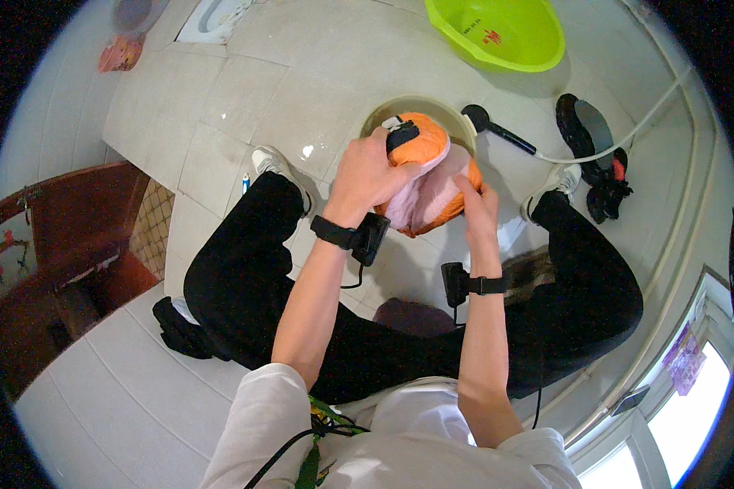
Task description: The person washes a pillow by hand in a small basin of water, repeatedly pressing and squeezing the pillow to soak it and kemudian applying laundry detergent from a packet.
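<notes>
Both my hands hold a soft orange fabric item [428, 136] with a pink lining and a dark patch; its exact kind is unclear. My left hand [370, 174] grips its upper left part, with the thumb on the pink side. At the right edge, my right hand [478, 202] pinches the fabric between thumb and fingers. The item is spread apart, so the pink lining faces me. Behind and partly under it stands a beige basin [443, 107], its contents mostly hidden. A black shower head [477, 116] lies against the basin's right side.
A lime-green basin [520, 43] sits at the far right. The white shower hose [639, 125] curves past a dark bundle [578, 131] on the tiled floor [244, 91]. Far left are a squat toilet [214, 21] and a brown door [67, 202]. My shoes [275, 165] flank the beige basin.
</notes>
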`<act>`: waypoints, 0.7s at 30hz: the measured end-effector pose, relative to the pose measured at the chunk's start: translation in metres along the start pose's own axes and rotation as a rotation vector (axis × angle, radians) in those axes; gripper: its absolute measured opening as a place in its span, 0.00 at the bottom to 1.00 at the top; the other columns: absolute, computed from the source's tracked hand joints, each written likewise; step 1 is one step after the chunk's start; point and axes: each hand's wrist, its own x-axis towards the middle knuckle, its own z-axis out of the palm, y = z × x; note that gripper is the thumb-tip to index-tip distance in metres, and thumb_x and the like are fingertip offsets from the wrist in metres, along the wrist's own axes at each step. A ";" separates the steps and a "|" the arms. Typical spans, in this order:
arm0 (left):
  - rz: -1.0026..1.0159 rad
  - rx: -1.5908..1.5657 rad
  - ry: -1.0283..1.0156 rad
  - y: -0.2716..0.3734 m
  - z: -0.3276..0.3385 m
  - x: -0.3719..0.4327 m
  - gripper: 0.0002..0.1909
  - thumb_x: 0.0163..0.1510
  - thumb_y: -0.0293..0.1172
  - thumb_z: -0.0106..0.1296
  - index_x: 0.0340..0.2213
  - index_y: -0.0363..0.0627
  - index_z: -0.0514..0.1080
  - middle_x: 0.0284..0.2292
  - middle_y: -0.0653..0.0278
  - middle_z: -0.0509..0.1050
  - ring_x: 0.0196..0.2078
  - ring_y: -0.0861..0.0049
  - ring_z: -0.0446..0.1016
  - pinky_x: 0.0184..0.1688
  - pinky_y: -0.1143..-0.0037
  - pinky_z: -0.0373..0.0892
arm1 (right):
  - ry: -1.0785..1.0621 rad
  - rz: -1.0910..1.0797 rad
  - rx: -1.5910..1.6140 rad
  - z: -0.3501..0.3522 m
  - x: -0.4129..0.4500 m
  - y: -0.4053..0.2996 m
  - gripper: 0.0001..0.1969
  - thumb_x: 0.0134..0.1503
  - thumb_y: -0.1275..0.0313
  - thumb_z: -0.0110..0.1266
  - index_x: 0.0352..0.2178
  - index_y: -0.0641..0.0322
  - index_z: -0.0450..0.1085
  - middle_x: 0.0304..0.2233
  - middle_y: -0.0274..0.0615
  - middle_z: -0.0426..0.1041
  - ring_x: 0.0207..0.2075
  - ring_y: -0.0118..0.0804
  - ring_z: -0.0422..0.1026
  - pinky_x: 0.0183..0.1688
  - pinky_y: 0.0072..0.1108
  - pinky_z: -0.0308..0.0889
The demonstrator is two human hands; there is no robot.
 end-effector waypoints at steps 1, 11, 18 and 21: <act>0.003 -0.002 -0.007 -0.001 0.000 0.000 0.27 0.37 0.44 0.61 0.34 0.32 0.71 0.29 0.41 0.75 0.33 0.48 0.75 0.36 0.63 0.71 | -0.012 -0.033 -0.009 -0.002 -0.005 -0.006 0.27 0.45 0.57 0.61 0.36 0.75 0.71 0.35 0.51 0.75 0.36 0.44 0.73 0.41 0.29 0.66; -0.023 0.190 -0.231 -0.042 0.055 0.021 0.36 0.38 0.45 0.60 0.43 0.29 0.63 0.38 0.40 0.70 0.38 0.50 0.73 0.41 0.64 0.71 | -0.045 -0.194 -0.811 0.022 0.021 -0.005 0.26 0.50 0.53 0.55 0.33 0.73 0.71 0.31 0.62 0.74 0.37 0.60 0.73 0.41 0.38 0.67; -0.031 0.221 -0.048 -0.052 0.085 0.035 0.54 0.31 0.36 0.64 0.60 0.59 0.47 0.58 0.38 0.45 0.59 0.38 0.47 0.52 0.45 0.56 | 0.042 -0.474 -0.750 0.049 0.042 0.001 0.36 0.52 0.57 0.53 0.58 0.59 0.49 0.57 0.60 0.52 0.56 0.61 0.56 0.55 0.40 0.56; -0.130 0.211 -0.206 -0.053 0.099 0.042 0.60 0.29 0.31 0.65 0.61 0.73 0.43 0.63 0.43 0.30 0.62 0.32 0.38 0.52 0.36 0.48 | -0.091 -0.569 -0.904 0.056 0.067 0.020 0.39 0.49 0.65 0.53 0.61 0.54 0.46 0.62 0.59 0.39 0.61 0.61 0.48 0.59 0.43 0.48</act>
